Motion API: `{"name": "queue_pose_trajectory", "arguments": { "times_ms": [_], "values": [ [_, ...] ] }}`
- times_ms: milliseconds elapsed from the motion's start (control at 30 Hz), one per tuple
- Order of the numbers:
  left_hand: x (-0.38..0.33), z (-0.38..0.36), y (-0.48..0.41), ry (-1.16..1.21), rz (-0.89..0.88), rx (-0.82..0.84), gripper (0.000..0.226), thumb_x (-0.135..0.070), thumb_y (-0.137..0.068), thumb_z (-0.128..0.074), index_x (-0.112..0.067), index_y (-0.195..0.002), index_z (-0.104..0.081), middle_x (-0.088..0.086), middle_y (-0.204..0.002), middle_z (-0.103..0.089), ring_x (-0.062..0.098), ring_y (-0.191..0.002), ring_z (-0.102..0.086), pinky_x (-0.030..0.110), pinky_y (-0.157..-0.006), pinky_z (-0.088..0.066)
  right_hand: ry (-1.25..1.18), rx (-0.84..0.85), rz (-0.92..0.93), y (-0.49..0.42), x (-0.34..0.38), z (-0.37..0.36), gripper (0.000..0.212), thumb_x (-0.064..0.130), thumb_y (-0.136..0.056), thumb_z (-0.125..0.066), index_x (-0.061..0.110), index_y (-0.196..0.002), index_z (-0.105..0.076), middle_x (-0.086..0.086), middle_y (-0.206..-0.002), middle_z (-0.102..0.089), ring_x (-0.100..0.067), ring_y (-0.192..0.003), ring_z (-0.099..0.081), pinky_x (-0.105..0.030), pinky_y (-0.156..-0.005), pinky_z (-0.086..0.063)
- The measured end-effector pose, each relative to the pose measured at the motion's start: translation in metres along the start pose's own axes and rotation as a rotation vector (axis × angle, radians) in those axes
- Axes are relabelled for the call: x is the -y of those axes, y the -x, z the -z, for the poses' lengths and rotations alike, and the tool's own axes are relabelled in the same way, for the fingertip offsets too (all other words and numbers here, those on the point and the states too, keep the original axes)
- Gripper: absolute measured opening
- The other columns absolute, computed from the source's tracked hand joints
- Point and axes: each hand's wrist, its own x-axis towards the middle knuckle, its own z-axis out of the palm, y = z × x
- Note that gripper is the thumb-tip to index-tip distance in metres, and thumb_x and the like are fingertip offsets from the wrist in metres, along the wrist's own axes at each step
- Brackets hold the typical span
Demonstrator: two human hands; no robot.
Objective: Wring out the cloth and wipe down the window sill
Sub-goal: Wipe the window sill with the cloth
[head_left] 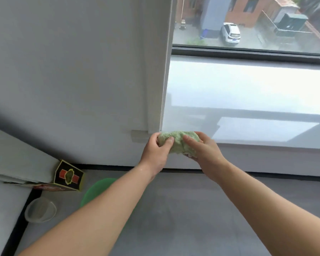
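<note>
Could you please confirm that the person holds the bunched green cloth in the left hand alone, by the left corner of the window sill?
Not quite: both hands hold it. In the head view the left hand grips one end of the bunched green cloth and the right hand the other, by the left corner of the window sill.

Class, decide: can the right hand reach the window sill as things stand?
Probably yes: the right hand, gripping the cloth with the left hand, is at the near corner of the window sill, nothing between them.

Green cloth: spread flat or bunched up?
Bunched. The cloth is a compact wad, gripped at either end by the left hand and right hand.
</note>
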Motion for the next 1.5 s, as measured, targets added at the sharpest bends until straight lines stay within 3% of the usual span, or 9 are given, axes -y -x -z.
{"name": "queue_pose_trajectory", "arguments": {
  "times_ms": [200, 700, 800, 900, 1033, 1133, 1233, 1367, 1500],
  "values": [
    [-0.009, -0.070, -0.063, -0.010, 0.016, -0.134, 0.034, -0.039, -0.090, -0.066, -0.014, -0.112, -0.060, 0.007, -0.105, -0.068, 0.024, -0.099, -0.066, 0.048, -0.093, -0.054, 0.093, 0.040, 0.034, -0.077, 0.023, 0.059, 0.032, 0.023, -0.085, -0.074, 0.013, -0.113, -0.061, -0.014, -0.102, -0.073, -0.029, -0.084, -0.073, -0.037, -0.075, -0.057],
    [0.000, -0.107, -0.205, -0.142, 0.005, -0.334, 0.037, -0.036, -0.091, -0.067, -0.022, -0.106, -0.037, -0.009, -0.098, -0.055, -0.004, -0.082, -0.057, 0.005, -0.062, -0.041, 0.581, 0.050, 0.185, -0.237, 0.044, 0.082, 0.019, 0.048, -0.087, -0.067, 0.035, -0.100, -0.059, 0.011, -0.091, -0.067, 0.003, -0.068, -0.065, -0.013, -0.050, -0.048],
    [-0.002, -0.114, -0.228, -0.175, -0.031, -0.386, 0.039, -0.038, -0.090, -0.069, -0.022, -0.105, -0.037, -0.011, -0.096, -0.054, -0.011, -0.077, -0.055, 0.006, -0.063, -0.042, 0.721, 0.080, 0.173, -0.272, 0.048, 0.083, 0.039, 0.043, -0.090, -0.065, 0.030, -0.125, -0.055, 0.004, -0.116, -0.063, -0.011, -0.101, -0.063, -0.029, -0.084, -0.054],
    [-0.002, -0.120, -0.244, -0.210, -0.067, -0.424, 0.030, -0.038, -0.092, -0.066, -0.025, -0.103, -0.041, -0.013, -0.098, -0.056, -0.009, -0.083, -0.055, 0.011, -0.067, -0.043, 1.051, 0.073, 0.373, -0.291, 0.051, 0.085, 0.047, 0.034, -0.093, -0.060, 0.030, -0.139, -0.049, 0.001, -0.143, -0.047, -0.022, -0.136, -0.032, -0.042, -0.113, -0.030],
    [-0.003, -0.120, -0.253, -0.058, -0.014, -0.523, 0.019, -0.041, -0.101, -0.042, -0.030, -0.094, -0.055, -0.014, -0.089, -0.064, -0.005, -0.079, -0.058, 0.014, -0.066, -0.042, 1.261, 0.366, 0.788, -0.298, 0.049, 0.085, 0.049, 0.034, -0.095, -0.050, 0.028, -0.143, -0.047, 0.000, -0.158, -0.034, -0.026, -0.149, -0.020, -0.045, -0.119, -0.019],
    [0.000, -0.116, -0.252, 0.140, 0.016, -0.525, 0.041, -0.047, -0.098, -0.035, -0.019, -0.098, -0.066, -0.006, -0.093, -0.072, 0.010, -0.090, -0.067, 0.029, -0.080, -0.053, 1.465, 0.575, 0.896, -0.306, 0.034, 0.088, 0.058, 0.050, -0.099, -0.034, 0.031, -0.154, -0.028, -0.002, -0.163, -0.024, -0.029, -0.149, -0.021, -0.047, -0.121, -0.015],
    [-0.002, -0.116, -0.261, 0.159, 0.010, -0.457, 0.046, -0.048, -0.096, -0.036, -0.017, -0.107, -0.068, 0.003, -0.105, -0.073, 0.021, -0.103, -0.068, 0.045, -0.094, -0.054, 1.490, 0.560, 0.900, -0.328, 0.028, 0.090, 0.055, 0.050, -0.102, -0.027, 0.036, -0.155, -0.022, -0.002, -0.164, -0.023, -0.031, -0.145, -0.028, -0.046, -0.119, -0.017],
    [-0.016, -0.120, -0.300, -0.235, -0.116, -0.470, 0.041, -0.037, -0.096, -0.039, -0.018, -0.124, -0.061, -0.003, -0.126, -0.065, 0.010, -0.120, -0.057, 0.030, -0.104, -0.042, 1.486, 0.405, 0.836, -0.399, 0.054, 0.083, 0.056, 0.043, -0.099, -0.026, 0.036, -0.154, -0.025, 0.000, -0.165, -0.019, -0.030, -0.145, -0.025, -0.043, -0.114, -0.016],
    [-0.021, -0.122, -0.349, -0.745, -0.162, -0.424, 0.047, -0.029, -0.099, -0.045, -0.007, -0.139, -0.053, 0.014, -0.149, -0.048, 0.028, -0.142, -0.037, 0.037, -0.120, -0.021, 1.439, 0.223, 0.759, -0.486, 0.094, 0.073, 0.057, 0.029, -0.100, -0.043, 0.037, -0.153, -0.025, 0.001, -0.165, -0.010, -0.029, -0.147, -0.015, -0.044, -0.115, -0.012]
  ]
}}
